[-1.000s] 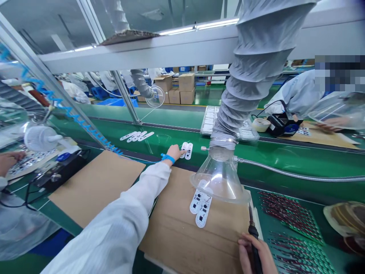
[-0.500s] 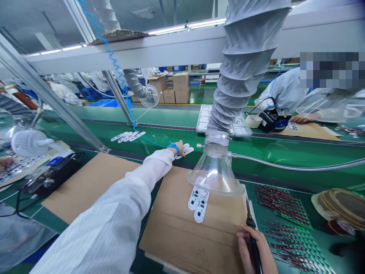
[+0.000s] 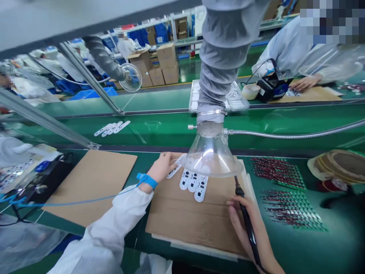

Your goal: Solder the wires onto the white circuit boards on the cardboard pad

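Note:
My left hand (image 3: 161,167), with a blue wrist strap (image 3: 146,180), is closed on the edge of a white oblong circuit board (image 3: 174,171) at the cardboard's far left. Beside it several like boards (image 3: 201,190) with small black parts lie side by side, partly beneath the clear fume hood (image 3: 212,156). In my right hand (image 3: 251,228) is a soldering iron (image 3: 246,222), gripped like a pen, its tip pointing away from me by the right edge of the cardboard sheet (image 3: 194,224).
Rows of small green boards with dark red wires (image 3: 293,209) lie at right, near a tape roll (image 3: 339,167). More white boards (image 3: 112,128) rest on the green belt. A grey hose (image 3: 225,57) hangs ahead. Across, a co-worker's hand (image 3: 306,83) rests on cardboard.
My left hand has come back from the green belt to the cardboard, bringing white boards that now lie beside the others. My right hand still holds the soldering iron. The view has tilted down.

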### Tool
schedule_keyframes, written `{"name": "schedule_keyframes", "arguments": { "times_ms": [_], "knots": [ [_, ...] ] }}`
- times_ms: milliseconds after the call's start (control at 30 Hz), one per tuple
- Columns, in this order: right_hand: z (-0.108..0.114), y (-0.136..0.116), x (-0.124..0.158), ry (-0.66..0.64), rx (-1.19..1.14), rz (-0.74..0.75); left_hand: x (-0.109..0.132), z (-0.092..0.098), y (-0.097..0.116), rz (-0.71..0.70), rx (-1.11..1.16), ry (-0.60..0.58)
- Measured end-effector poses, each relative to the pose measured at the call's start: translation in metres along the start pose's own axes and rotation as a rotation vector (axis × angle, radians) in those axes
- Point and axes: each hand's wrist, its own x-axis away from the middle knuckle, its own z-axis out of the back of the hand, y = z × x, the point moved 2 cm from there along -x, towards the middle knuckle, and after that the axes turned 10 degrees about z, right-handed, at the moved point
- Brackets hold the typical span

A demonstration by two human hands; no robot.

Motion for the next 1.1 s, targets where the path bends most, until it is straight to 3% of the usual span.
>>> {"name": "schedule_keyframes", "arguments": {
  "times_ms": [100,267,433,600,867,1100],
  "knots": [
    [-0.016,-0.011,-0.007,-0.065,-0.024,-0.021,0.016,-0.011,-0.010,-0.011,0.001,0.003],
    [-0.043,-0.021,-0.020,-0.174,-0.082,-0.070,0.046,-0.036,-0.001,-0.106,0.073,-0.057],
    [-0.045,-0.024,-0.023,-0.215,-0.037,-0.116,0.069,-0.056,0.001,-0.109,0.232,-0.111],
    [-0.036,-0.013,-0.026,-0.237,-0.011,-0.115,0.068,-0.052,0.002,-0.099,0.226,-0.062],
    [-0.039,-0.010,-0.032,-0.167,0.076,-0.070,0.080,-0.050,0.031,-0.010,0.041,-0.015],
    [-0.031,-0.015,-0.015,-0.090,0.137,-0.051,0.086,-0.048,0.021,0.009,0.016,-0.051]
  ]
}}
